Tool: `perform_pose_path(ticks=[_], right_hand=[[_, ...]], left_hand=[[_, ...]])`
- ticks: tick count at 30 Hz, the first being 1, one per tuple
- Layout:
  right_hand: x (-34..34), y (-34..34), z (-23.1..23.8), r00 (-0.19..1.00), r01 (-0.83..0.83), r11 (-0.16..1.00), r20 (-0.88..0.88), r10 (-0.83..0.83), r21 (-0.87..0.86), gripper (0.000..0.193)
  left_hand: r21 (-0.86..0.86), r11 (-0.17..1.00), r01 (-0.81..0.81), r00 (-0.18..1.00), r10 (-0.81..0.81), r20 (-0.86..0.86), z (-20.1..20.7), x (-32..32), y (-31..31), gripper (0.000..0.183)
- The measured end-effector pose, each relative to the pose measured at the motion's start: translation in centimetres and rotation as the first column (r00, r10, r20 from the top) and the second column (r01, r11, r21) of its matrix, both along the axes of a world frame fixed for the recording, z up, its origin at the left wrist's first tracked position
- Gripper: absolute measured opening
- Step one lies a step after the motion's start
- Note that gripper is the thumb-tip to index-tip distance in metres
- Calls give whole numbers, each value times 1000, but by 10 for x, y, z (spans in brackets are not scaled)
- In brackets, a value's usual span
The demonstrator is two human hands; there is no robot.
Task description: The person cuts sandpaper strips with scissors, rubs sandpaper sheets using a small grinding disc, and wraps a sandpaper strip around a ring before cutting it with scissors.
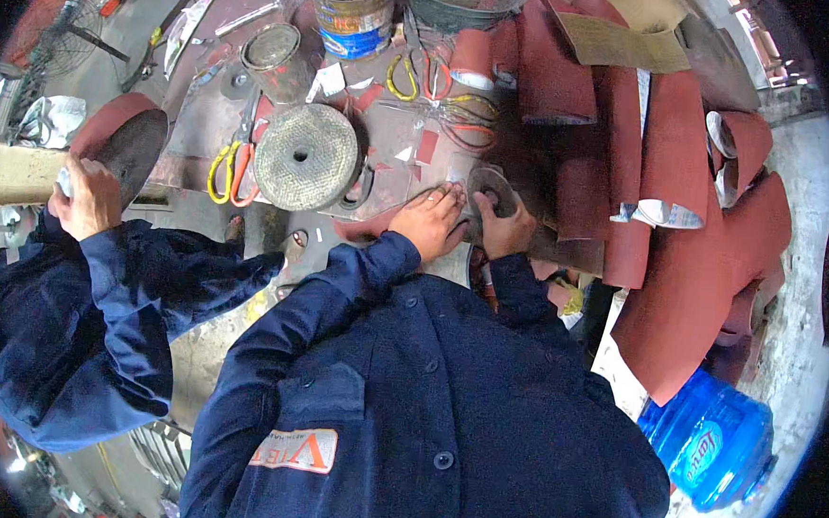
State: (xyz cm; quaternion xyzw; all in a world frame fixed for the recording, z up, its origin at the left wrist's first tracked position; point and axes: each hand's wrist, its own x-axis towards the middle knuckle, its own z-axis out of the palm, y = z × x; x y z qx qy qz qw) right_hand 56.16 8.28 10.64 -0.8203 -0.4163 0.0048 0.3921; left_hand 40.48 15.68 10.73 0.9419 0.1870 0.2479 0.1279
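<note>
At the table's near edge, my right hand [507,230] grips a small dark round disc [487,184], its thumb lying across the disc's face. Beside it my left hand [430,220] rests palm down with its fingers stretched out, close to the disc's left side. A strip of red abrasive sheet [364,227] lies along the edge by my left wrist; what is under my left fingers is hidden. Further left is a thick grey wheel [307,157] with a central hole, lying flat. Orange-and-yellow-handled scissors [233,172] lie next to that wheel.
More scissors [417,69], a grimy can [273,56] and a bucket [351,18] stand further back. Rolls of red abrasive sheet [668,142] crowd the right side. A blue water bottle [712,443] is lower right. At left, a co-worker's hand [91,196] holds a red-rimmed wheel [136,152].
</note>
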Motion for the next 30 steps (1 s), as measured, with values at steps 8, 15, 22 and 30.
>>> perform_pose_path(ticks=[8, 15, 22, 30], right_hand=[[-18, 28, 31, 987, -72, 995, -148, 60, -74, 47], [-23, 39, 45, 985, 30, 993, -165, -49, -118, 46], [-8, -3, -3, 996, 48, 994, -73, -55, -93, 45], [-9, 50, 19, 980, -43, 995, -198, 24, -92, 46]], left_hand=[[32, 997, -64, 998, 65, -25, 2, -6, -9, 48], [24, 999, -22, 1000, 21, 6, 1, -6, -8, 44], [40, 998, -54, 998, 52, 34, -1, -4, -8, 42], [-5, 998, -64, 998, 64, 20, 8, -2, -6, 43]])
